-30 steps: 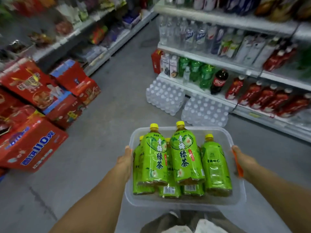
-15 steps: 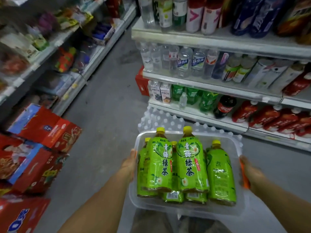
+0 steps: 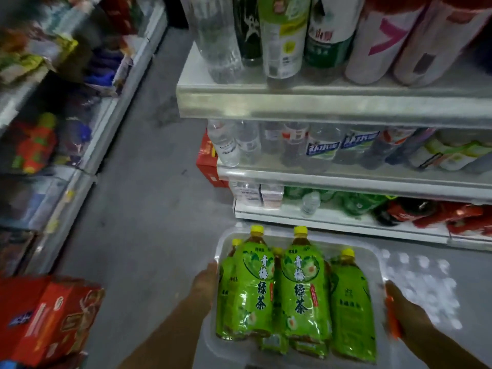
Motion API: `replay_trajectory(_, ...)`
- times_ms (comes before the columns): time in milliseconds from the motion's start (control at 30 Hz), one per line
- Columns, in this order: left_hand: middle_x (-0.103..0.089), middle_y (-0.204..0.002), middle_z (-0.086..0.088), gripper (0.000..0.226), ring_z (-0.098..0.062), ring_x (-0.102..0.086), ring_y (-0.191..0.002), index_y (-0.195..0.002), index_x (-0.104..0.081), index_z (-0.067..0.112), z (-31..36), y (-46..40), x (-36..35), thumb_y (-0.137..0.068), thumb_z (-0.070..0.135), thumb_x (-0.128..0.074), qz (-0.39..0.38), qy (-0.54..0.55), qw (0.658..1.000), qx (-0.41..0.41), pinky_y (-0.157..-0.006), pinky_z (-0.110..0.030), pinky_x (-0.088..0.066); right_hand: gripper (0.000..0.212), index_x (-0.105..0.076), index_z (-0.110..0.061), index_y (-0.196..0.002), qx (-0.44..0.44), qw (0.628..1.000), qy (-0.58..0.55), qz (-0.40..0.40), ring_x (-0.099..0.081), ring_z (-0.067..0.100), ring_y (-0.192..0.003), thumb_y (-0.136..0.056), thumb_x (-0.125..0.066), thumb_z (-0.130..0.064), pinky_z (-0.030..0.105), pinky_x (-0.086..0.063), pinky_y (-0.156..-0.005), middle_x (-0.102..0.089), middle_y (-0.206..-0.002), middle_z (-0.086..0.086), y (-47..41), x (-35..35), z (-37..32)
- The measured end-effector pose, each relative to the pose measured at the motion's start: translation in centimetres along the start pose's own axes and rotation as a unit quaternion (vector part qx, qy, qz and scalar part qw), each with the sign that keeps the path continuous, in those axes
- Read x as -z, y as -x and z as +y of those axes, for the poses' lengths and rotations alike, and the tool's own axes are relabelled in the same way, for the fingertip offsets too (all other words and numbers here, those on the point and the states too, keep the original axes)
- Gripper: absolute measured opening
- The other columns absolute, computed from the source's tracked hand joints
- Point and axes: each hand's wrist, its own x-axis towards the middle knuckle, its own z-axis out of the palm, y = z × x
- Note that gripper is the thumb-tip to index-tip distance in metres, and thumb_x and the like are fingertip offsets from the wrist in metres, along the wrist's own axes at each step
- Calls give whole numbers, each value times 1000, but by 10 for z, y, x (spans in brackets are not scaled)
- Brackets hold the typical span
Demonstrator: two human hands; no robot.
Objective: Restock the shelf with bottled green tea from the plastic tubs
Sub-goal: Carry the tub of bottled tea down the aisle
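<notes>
Both hands [image 3: 206, 284] [image 3: 407, 312] grip the clear tub [image 3: 372, 255]; bottle labels [image 3: 259, 288] read 青梅绿茶.

head | faces forward-down | close over tub [image 3: 372, 258] | shelf [image 3: 332, 105] near

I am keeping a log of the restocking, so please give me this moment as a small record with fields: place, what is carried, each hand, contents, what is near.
place: shop aisle, in front of a drinks shelf
carried: clear plastic tub, held at both ends
left hand: grips the tub's left rim
right hand: grips the right end, by an orange part
contents: green tea bottles, yellow caps, upright, all in the tub
near: red cartons on the floor at left; wrapped water packs under the shelf
</notes>
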Motion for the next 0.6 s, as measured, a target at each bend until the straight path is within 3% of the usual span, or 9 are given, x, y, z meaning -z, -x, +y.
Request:
replay_trajectory(33, -61, -87, -18, 42, -25, -52, -79, -86, -63, 6, 10, -23, 1, -106, 38, -43, 6, -10, 1000, -3, -78, -35, -39, 56, -51, 7, -67, 14, 1000, -8, -6, -41, 22, -50, -99, -54, -39, 26, -34, -48, -44, -54, 14, -10, -12, -2)
replay_trajectory(133, -62, -87, -20, 44, -25, -54, -78, -78, -61, 11, 30, -81, -2, -106, 38, -40, 5, -12, 999, -33, -80, -38, -45, 57, -67, -3, -94, -35, 998, -42, -1, -42, 21, -55, -86, -63, -60, 26, -35, -53, -50, -58, 4, -57, -48, 1)
replay_trajectory(233, -63, -85, -22, 45, -25, -54, -74, -73, -59, 15, 45, -126, -7, -106, 39, -39, 7, -24, 999, -26, -75, -38, -47, 44, -64, -10, -80, -37, 997, -66, -1, -43, 21, -55, -92, -58, -53, 28, -36, -55, -52, -49, 1, -91, -78, -4)
replay_trajectory(367, -52, -75, -10, 44, -21, -46, -67, -72, -52, 16, 54, -170, -16, -108, 35, -35, 7, -49, 998, -27, -67, -32, -38, 51, -60, -9, -83, -57, 996, -63, -3, -49, 25, -62, -91, -54, -59, 31, -40, -57, -55, -72, 11, -127, -107, -10)
replay_trajectory(600, -63, -85, -14, 42, -29, -60, -80, -79, -64, 18, 51, -208, -33, -102, 47, -43, -19, -69, 996, -44, -80, -37, -48, 60, -62, -1, -83, -71, 997, -22, 26, -51, 31, -68, -94, -50, -59, 41, -42, -66, -57, -75, 19, -152, -125, -22)
